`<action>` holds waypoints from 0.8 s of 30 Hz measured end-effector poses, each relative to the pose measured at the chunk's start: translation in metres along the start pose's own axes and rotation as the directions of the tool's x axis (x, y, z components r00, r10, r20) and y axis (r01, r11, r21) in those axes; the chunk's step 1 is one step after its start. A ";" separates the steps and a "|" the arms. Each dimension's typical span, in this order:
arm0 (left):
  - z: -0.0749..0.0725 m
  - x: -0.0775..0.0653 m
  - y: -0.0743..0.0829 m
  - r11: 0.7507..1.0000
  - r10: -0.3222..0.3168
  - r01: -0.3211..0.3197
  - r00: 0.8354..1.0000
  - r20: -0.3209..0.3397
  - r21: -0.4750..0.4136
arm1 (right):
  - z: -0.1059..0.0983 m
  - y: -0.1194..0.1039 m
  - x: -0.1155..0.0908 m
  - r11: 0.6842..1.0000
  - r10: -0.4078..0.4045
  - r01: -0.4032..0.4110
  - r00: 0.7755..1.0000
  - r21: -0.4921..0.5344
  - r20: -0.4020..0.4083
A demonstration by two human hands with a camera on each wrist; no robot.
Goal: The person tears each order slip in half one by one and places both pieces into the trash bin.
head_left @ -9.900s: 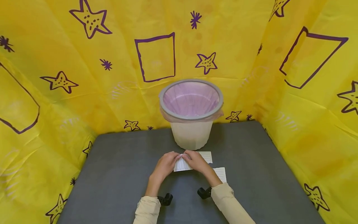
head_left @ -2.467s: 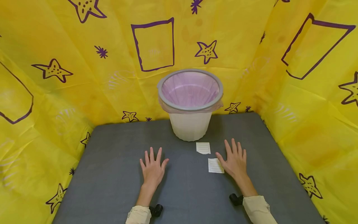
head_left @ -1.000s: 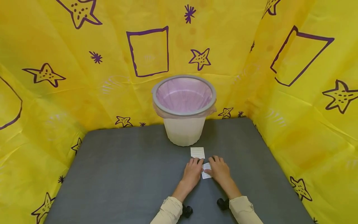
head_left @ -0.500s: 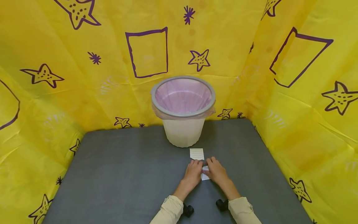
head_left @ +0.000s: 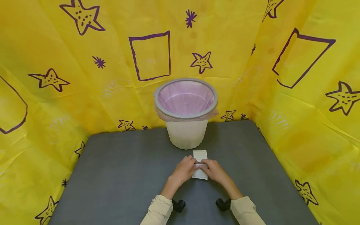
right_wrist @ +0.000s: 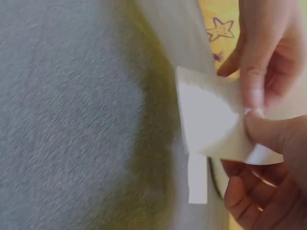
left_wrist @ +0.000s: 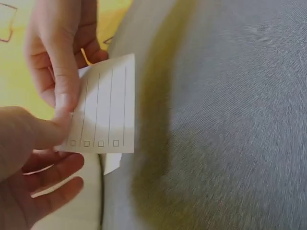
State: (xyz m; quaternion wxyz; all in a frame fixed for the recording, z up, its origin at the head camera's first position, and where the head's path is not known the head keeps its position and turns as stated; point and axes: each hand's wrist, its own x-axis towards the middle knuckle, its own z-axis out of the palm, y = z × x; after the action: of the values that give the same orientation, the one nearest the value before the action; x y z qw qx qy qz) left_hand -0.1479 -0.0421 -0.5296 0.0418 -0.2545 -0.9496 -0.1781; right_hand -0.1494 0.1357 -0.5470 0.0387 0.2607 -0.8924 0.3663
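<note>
A lined slip of paper with small checkboxes along one edge is held up between both hands. My left hand pinches its far edge between thumb and fingers. My right hand pinches the same edge close beside it, with the thumb tips nearly touching in the left wrist view. Checkboxes and lines show on the slip's face there; its other side looks blank in the right wrist view. A second lined paper piece lies on the table just beyond the hands, its near edge hidden by them.
A cream wastebasket with a grey rim and pink liner stands at the back of the grey table, behind the paper. Yellow cloth walls with purple drawings enclose the back and sides.
Both hands, spread open earlier, came together on the nearer paper slip and lifted it from the table. The slip held at first is out of sight. The other piece stays put.
</note>
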 end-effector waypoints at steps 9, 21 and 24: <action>-0.010 -0.005 -0.012 0.986 -0.011 -0.022 0.981 -0.192 -0.167 | 0.003 -0.007 0.016 0.994 -0.076 0.079 0.996 0.071 -0.047; -0.003 -0.008 -0.009 0.989 0.090 -0.138 0.840 -0.534 -0.051 | 0.000 -0.015 0.029 0.897 0.253 -0.236 0.967 0.373 0.003; -0.004 -0.007 -0.006 0.979 0.078 -0.173 0.815 -0.574 -0.112 | 0.000 -0.018 0.029 0.889 0.325 -0.284 0.944 0.359 -0.059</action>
State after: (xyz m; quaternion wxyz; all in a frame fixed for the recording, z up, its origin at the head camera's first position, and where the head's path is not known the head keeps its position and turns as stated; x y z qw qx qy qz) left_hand -0.1447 -0.0518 -0.5290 0.3131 -0.2549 -0.8580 -0.3174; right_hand -0.1660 0.1123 -0.5280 -0.0134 0.0979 -0.8401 0.5334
